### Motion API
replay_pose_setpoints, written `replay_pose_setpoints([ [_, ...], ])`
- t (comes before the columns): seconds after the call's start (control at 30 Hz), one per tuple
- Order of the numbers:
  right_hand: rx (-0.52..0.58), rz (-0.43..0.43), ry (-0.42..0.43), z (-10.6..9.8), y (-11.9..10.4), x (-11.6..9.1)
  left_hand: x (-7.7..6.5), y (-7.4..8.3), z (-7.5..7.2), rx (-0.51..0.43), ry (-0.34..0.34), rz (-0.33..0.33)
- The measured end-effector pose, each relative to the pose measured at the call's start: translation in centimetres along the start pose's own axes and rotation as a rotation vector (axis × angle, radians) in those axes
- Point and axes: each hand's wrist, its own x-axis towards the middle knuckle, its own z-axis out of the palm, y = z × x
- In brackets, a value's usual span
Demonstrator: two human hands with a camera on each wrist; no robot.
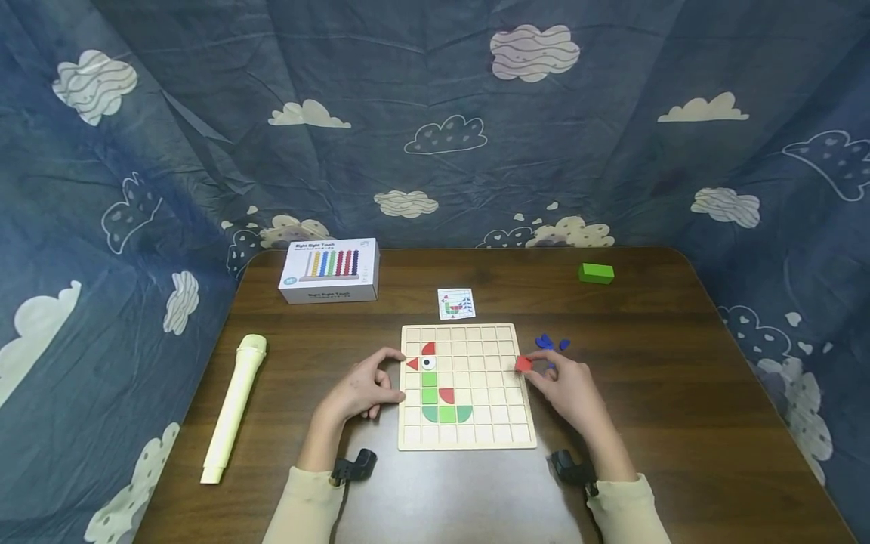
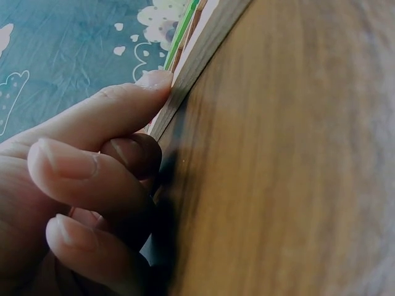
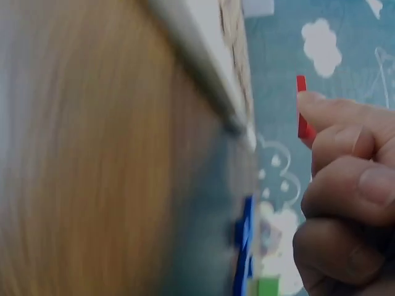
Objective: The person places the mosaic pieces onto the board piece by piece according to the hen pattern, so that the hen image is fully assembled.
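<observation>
A pale wooden grid board [image 1: 489, 436] lies in front of me. On its left side sit a red triangle [image 1: 412, 364], a tile with an eye [image 1: 429, 363], red quarter-circles [image 1: 446, 395] and several green pieces [image 1: 446, 414]. The thumb and index finger of my left hand [image 1: 359, 387] touch the board's left edge, spread apart along it; its other fingers are bent. My right hand [image 1: 571, 387] pinches a red square tile [image 1: 522, 363] at the board's right edge. In the right wrist view that red tile [image 3: 302, 114] is seen edge-on, raised above the table.
Several small blue pieces [image 1: 545, 342] lie right of the board, partly behind my right hand. A picture card [image 1: 456, 304] lies beyond the board. A white box [image 1: 329, 273] stands back left, a green block [image 1: 596, 273] back right, and a pale yellow stick [image 1: 234, 408] lies left.
</observation>
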Motion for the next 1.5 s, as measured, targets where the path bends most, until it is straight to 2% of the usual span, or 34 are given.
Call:
replay_pose_setpoints([
  [0.27,0.046,-0.062,-0.119,1.8,-4.2,-0.6,-0.1,-0.1,-0.1,0.005,0.001,0.005],
  [0.43,0.059,-0.087,-0.168,3.5,-5.6,-0.5,-0.2,0.0,-0.1,0.001,0.003,-0.002],
  [0.57,0.057,-0.084,-0.209,4.6,-5.8,-0.4,-0.1,0.1,-0.1,0.005,0.007,-0.015],
  [0.83,-0.019,-0.1,-0.221,5.9,-6.0,-0.5,-0.1,0.2,-0.1,0.005,0.003,-0.009],
  [0.97,-0.047,-0.084,-0.229,6.1,-6.1,-0.5,-0.1,0.1,0.0,0.003,0.0,-0.005],
  [1.2,-0.031,-0.086,-0.253,5.8,-6.1,-0.4,0.0,0.1,-0.1,0.004,0.004,0.006],
  [1.5,-0.034,-0.128,-0.246,5.8,-6.2,-0.5,0.0,0.0,0.0,-0.001,-0.001,0.006],
])
